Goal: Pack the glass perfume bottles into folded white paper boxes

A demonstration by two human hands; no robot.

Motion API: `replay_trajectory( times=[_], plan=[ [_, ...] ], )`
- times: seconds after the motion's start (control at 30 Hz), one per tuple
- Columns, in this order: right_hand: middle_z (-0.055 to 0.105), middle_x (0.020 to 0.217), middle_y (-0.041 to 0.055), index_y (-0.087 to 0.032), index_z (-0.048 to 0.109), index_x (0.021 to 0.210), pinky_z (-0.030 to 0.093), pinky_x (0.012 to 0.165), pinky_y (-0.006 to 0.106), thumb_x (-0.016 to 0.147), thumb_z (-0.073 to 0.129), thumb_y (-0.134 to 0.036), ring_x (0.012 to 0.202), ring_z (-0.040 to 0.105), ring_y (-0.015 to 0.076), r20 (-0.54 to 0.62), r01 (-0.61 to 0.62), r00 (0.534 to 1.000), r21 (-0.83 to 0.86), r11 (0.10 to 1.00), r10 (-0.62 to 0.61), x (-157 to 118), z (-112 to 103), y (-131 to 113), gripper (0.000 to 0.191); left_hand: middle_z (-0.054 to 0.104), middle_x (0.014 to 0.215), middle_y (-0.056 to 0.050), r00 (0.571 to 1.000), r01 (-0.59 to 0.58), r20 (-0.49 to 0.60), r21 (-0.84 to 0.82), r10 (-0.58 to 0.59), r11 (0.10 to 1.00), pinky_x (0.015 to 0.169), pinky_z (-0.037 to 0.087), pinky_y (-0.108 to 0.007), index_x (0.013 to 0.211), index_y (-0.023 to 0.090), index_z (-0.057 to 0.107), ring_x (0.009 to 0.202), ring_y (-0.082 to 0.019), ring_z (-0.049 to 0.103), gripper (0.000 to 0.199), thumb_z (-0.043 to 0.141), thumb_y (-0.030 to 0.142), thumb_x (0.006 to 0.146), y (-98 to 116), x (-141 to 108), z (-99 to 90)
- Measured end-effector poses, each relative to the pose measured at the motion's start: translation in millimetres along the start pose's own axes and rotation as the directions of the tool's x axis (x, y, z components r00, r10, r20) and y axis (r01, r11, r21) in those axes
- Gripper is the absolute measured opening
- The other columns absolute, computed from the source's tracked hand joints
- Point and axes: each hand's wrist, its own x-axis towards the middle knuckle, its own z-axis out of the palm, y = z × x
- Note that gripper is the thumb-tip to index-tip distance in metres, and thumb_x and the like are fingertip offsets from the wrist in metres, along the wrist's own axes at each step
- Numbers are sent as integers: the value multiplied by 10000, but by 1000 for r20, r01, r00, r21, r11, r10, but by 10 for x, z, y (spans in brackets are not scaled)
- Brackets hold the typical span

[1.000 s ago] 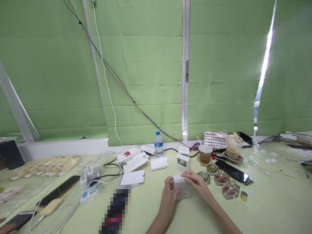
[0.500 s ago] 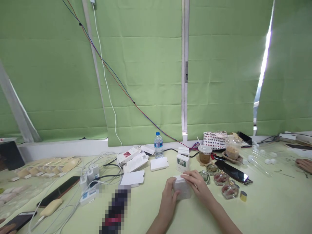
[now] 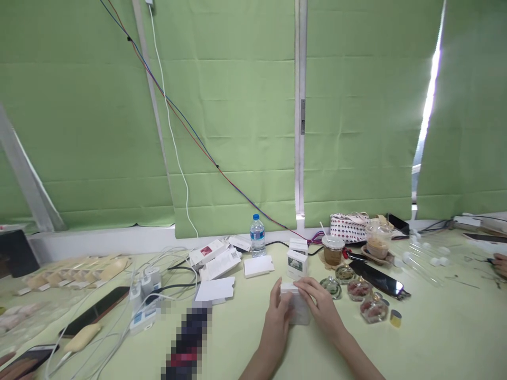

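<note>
A small white box (image 3: 300,312) stands on the table in front of me, between both hands. My left hand (image 3: 278,315) grips its left side, thumb near the top edge and fingers partly hidden behind it. From the right, my right hand (image 3: 320,305) reaches over with its fingertips pinched at the box's top edge. Just behind stands another white box (image 3: 297,264) with a dark picture on its front. Right of my hands lie several faceted glass bottles (image 3: 373,310) with dried plant-like matter inside, and a small gold-coloured cap (image 3: 395,318).
Flat white cartons (image 3: 220,263), a water bottle (image 3: 257,238) and drink cups (image 3: 332,250) stand toward the back. A black phone (image 3: 378,278) lies right; white cables and a power strip (image 3: 144,311) lie left. Other people's hands (image 3: 500,264) show at both sides.
My left thumb has moved up toward the top of the box. My right hand has shifted slightly and stays at the top edge. The hands of the people at both sides have moved.
</note>
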Motion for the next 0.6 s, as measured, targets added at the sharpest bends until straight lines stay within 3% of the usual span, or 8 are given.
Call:
replay_trajectory(
  times=[0.03, 0.1, 0.17, 0.37, 0.47, 0.6],
  plan=[
    [658, 1029, 85, -277, 708, 1045, 487, 886, 367, 942, 443, -367, 999, 614, 245, 2, 3, 1000, -1, 1000, -3, 2, -5, -6, 298, 652, 1195, 110, 996, -41, 73, -41, 44, 998, 773, 584, -394, 862, 442, 681, 1001, -272, 667, 250, 677, 255, 696, 11, -1, -6],
    [653, 1072, 83, -285, 701, 1063, 482, 901, 369, 944, 434, -354, 1023, 609, 244, 13, 12, 1000, -7, 1000, -12, 1, -17, 2, 300, 578, 1301, 99, 947, -132, 271, -171, 175, 976, 844, 559, -427, 1006, 473, 639, 1094, -283, 623, 359, 572, 199, 784, 4, 0, -12],
    [645, 1109, 81, -297, 690, 1092, 480, 907, 365, 947, 419, -342, 1044, 604, 240, 38, 26, 999, -9, 1000, -25, -1, -29, 27, 311, 520, 1354, 84, 910, -142, 349, -242, 222, 960, 914, 519, -443, 1074, 471, 602, 1180, -279, 563, 420, 474, 151, 835, -32, 0, -4],
    [659, 1089, 86, -287, 698, 1094, 475, 900, 363, 948, 401, -407, 1037, 607, 242, 136, 9, 990, 103, 995, -23, 25, -77, 94, 352, 454, 1352, -69, 900, -142, 377, -218, 217, 966, 899, 504, -404, 1069, 272, 583, 1173, -248, 535, 356, 414, 84, 820, -166, -26, 76],
    [669, 1062, 91, -267, 711, 1075, 463, 905, 375, 940, 420, -443, 1032, 606, 249, 157, -43, 988, 174, 984, 15, 54, -108, 78, 365, 436, 1368, -85, 882, -158, 410, -207, 232, 966, 863, 514, -356, 1087, 258, 575, 1159, -226, 537, 349, 408, 88, 832, -172, -25, 89],
    [665, 1070, 102, -251, 710, 1089, 447, 922, 390, 938, 421, -464, 1041, 599, 252, 187, -72, 982, 234, 970, 28, 79, -147, 35, 390, 457, 1359, -73, 891, -116, 409, -216, 198, 969, 888, 508, -344, 1066, 265, 594, 1202, -223, 507, 299, 430, 138, 851, -138, -14, 71]
  ],
)
